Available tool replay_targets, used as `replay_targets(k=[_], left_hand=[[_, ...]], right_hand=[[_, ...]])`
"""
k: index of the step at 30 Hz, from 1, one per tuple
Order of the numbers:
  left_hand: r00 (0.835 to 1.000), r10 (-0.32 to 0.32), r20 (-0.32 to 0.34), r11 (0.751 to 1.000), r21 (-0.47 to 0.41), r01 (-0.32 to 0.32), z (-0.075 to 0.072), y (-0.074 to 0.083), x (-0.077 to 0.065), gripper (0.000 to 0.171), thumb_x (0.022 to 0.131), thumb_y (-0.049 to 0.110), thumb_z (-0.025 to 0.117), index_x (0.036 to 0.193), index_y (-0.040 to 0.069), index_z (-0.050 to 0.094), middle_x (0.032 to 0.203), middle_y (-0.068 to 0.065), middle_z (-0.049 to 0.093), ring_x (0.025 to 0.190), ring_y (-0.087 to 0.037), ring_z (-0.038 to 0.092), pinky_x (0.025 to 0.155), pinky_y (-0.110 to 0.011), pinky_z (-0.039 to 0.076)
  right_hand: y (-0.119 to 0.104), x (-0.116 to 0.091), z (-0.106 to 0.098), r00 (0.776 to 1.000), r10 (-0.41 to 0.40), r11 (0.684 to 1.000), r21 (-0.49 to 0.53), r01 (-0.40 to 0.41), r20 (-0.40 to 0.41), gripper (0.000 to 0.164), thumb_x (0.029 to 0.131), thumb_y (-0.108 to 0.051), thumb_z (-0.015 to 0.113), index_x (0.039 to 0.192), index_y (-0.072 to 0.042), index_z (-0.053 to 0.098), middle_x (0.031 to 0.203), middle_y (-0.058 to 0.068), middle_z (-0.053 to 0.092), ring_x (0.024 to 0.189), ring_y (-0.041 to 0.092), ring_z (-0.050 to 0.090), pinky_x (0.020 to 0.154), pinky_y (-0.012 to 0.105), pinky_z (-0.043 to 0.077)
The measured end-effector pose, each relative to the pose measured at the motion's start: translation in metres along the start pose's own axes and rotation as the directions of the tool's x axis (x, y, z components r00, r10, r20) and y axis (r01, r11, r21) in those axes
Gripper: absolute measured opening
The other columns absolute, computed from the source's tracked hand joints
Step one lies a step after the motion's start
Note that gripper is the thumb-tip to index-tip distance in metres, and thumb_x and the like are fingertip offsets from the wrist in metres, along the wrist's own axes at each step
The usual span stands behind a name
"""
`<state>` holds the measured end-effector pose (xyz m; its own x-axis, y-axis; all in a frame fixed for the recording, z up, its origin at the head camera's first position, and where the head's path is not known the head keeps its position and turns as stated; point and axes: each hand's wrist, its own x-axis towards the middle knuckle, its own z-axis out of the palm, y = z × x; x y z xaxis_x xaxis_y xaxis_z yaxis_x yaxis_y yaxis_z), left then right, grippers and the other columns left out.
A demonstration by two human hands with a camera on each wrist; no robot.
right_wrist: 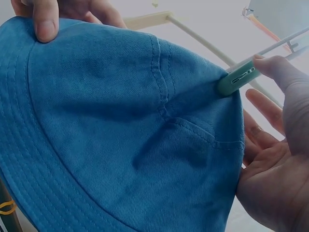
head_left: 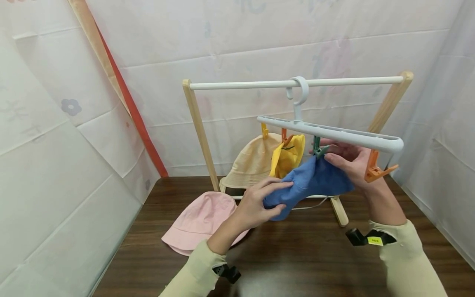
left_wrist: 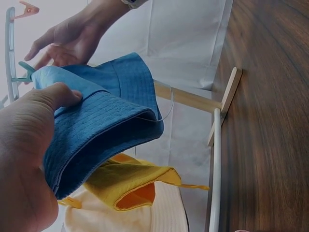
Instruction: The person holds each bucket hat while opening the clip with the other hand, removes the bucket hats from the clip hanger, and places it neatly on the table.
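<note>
Table: dark brown wood grain (head_left: 297, 255), with a pale sheen toward the near edge; its left edge slants back to the rear left corner.
Walls: white sheeting (head_left: 230, 49) behind and on both sides, creased into large panels and faintly printed; a grey flower (head_left: 71, 107) marks the left side.
Band: a red-orange strip (head_left: 130, 103) slants down the sheeting, ending at the rear left corner of the table.
Rack: wooden legs and a white rail (head_left: 345, 82), set toward the back edge; one wooden foot (head_left: 339, 211) shows on the tabletop.
Hanger: pale grey-white (head_left: 330, 133), hooked over the rail.
Blue hat: beneath the hanger (head_left: 309, 179), above the rear part of the table, its crown in a green clip (head_left: 318, 149).
Left hand: wrapped on the brim of the blue hat, thumb against the cloth (head_left: 257, 202).
Right hand: thumb touching the green clip, fingers loosely spread by the crown (head_left: 354, 163).
Other hats: cream (head_left: 254, 161) and yellow (head_left: 291, 159) hang from clips farther left; a pink hat (head_left: 204, 216) lies toward the table's left edge.
Spare clip: orange (head_left: 375, 169), at the hanger's right end.
</note>
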<state>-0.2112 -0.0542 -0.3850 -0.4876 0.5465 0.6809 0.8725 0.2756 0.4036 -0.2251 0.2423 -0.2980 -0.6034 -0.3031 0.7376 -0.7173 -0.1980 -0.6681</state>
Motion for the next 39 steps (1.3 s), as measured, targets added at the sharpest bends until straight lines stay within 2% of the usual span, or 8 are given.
replay_targets(k=[4,7,18,31,39], left_hand=[[1.000,-0.009,0.008,1.000,-0.004,0.009,0.000,0.001,0.000,0.053,0.094,0.010,0.089,0.145,0.015,0.074,0.139,-0.010,0.075,0.130,-0.027,0.075,0.111,-0.037,0.063],[1.000,-0.011,0.009,1.000,-0.005,0.011,0.000,0.001,0.000,0.053,0.094,0.010,0.089,0.145,0.015,0.075,0.138,-0.010,0.075,0.129,-0.027,0.075,0.111,-0.036,0.063],[1.000,0.005,0.005,1.000,0.007,-0.005,0.000,0.001,0.001,0.052,0.094,0.011,0.090,0.143,0.014,0.076,0.137,-0.010,0.077,0.126,-0.026,0.077,0.109,-0.033,0.064],[1.000,0.000,0.016,1.000,0.001,0.000,0.000,0.002,0.001,0.051,0.095,0.011,0.089,0.144,0.015,0.075,0.138,-0.010,0.076,0.128,-0.026,0.076,0.110,-0.034,0.063],[1.000,0.006,-0.010,1.000,-0.004,-0.006,-0.001,0.003,-0.003,0.053,0.094,0.010,0.089,0.145,0.014,0.074,0.138,-0.010,0.076,0.129,-0.026,0.076,0.110,-0.037,0.064]], right_hand=[[0.001,0.004,0.000,0.997,-0.043,0.999,0.036,0.041,0.065,0.038,0.105,0.014,0.060,0.138,0.001,0.074,0.120,0.004,0.088,0.114,0.015,0.085,0.107,0.023,0.062],[0.002,0.006,0.000,0.995,-0.056,0.997,0.050,0.052,0.077,0.036,0.106,0.012,0.060,0.137,0.003,0.074,0.119,0.007,0.088,0.115,0.016,0.085,0.108,0.024,0.062],[0.003,0.008,0.007,0.996,-0.053,0.993,0.110,0.044,0.074,0.038,0.106,0.014,0.059,0.141,0.004,0.072,0.124,0.010,0.087,0.115,0.019,0.085,0.108,0.027,0.063],[0.001,0.005,0.009,0.999,-0.002,0.997,0.074,-0.002,0.050,0.038,0.109,0.011,0.054,0.138,-0.003,0.075,0.122,0.009,0.088,0.106,0.018,0.087,0.105,0.026,0.064],[-0.001,0.007,0.010,0.997,-0.059,0.996,0.065,0.056,0.046,0.040,0.107,0.012,0.053,0.140,0.000,0.073,0.120,0.007,0.088,0.108,0.015,0.087,0.105,0.023,0.063]])
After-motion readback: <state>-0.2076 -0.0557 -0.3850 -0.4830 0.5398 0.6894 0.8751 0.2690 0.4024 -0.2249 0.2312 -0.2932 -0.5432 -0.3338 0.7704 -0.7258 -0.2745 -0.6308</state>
